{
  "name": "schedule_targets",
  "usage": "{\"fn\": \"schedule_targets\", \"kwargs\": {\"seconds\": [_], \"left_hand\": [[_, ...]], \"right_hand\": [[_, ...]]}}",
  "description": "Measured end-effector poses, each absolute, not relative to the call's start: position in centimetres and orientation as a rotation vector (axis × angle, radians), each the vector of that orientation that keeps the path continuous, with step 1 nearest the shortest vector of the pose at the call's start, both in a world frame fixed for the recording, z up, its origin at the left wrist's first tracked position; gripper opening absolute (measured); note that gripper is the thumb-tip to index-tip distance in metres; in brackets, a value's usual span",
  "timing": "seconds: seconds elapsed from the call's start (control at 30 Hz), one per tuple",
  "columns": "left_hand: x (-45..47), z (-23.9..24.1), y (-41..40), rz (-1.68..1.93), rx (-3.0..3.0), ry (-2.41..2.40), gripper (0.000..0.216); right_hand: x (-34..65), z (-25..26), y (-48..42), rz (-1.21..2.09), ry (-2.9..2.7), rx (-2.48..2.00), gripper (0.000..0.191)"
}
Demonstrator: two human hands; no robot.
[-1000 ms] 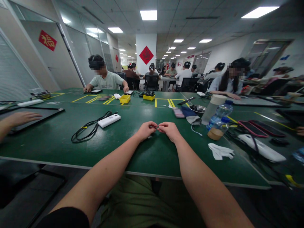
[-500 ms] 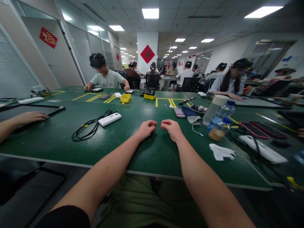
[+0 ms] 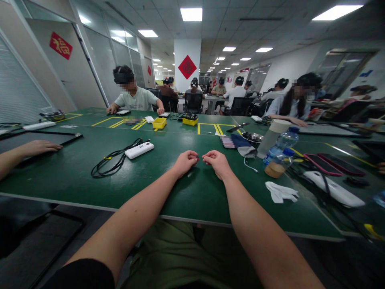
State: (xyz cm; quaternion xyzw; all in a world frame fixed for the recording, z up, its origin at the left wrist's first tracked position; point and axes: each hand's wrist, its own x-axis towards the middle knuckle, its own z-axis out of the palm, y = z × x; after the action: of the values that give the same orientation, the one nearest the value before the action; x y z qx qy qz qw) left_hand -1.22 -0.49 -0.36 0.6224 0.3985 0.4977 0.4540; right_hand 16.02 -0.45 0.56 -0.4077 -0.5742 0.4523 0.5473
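Note:
Both my forearms reach out over the green table (image 3: pixel 75 176). My left hand (image 3: pixel 186 160) and my right hand (image 3: pixel 215 161) rest on it side by side, a small gap between their knuckles. Each hand is curled into a loose fist with the fingers tucked under. Whatever is inside the fingers is hidden. Nearest on the left lies a white power bank (image 3: pixel 139 149) with a black cable (image 3: pixel 111 161); nearest on the right lies a grey cloth with a white cord (image 3: pixel 246 152).
To my right stand a water bottle (image 3: pixel 282 141), a white tumbler (image 3: pixel 270 135) and a small jar (image 3: pixel 274 168), beside a crumpled tissue (image 3: pixel 281 192) and phones (image 3: pixel 320 162). Another person's hand (image 3: pixel 39 146) rests on a dark tablet at left. Yellow boxes (image 3: pixel 158 123) sit farther back, with people seated beyond.
A second ago my fingertips met in a pinch around something thin. Since then the hands have drawn slightly apart and curled into fists.

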Motion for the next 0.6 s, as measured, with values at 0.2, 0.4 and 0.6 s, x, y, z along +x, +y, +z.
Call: {"fn": "schedule_targets", "kwargs": {"seconds": [0.2,0.4,0.6], "left_hand": [[-1.19,-0.05,-0.74,1.207,1.428,0.962,0.024],[-1.33,0.05,-0.84,1.167,1.397,0.909,0.028],[-1.3,0.15,-0.76,1.145,1.335,0.955,0.022]], "right_hand": [[15.98,0.74,-0.82,1.054,-1.449,-1.017,0.015],[15.64,0.79,-1.01,1.216,-1.451,-0.992,0.016],[15.7,0.32,-0.6,1.248,-1.449,-1.006,0.02]]}}
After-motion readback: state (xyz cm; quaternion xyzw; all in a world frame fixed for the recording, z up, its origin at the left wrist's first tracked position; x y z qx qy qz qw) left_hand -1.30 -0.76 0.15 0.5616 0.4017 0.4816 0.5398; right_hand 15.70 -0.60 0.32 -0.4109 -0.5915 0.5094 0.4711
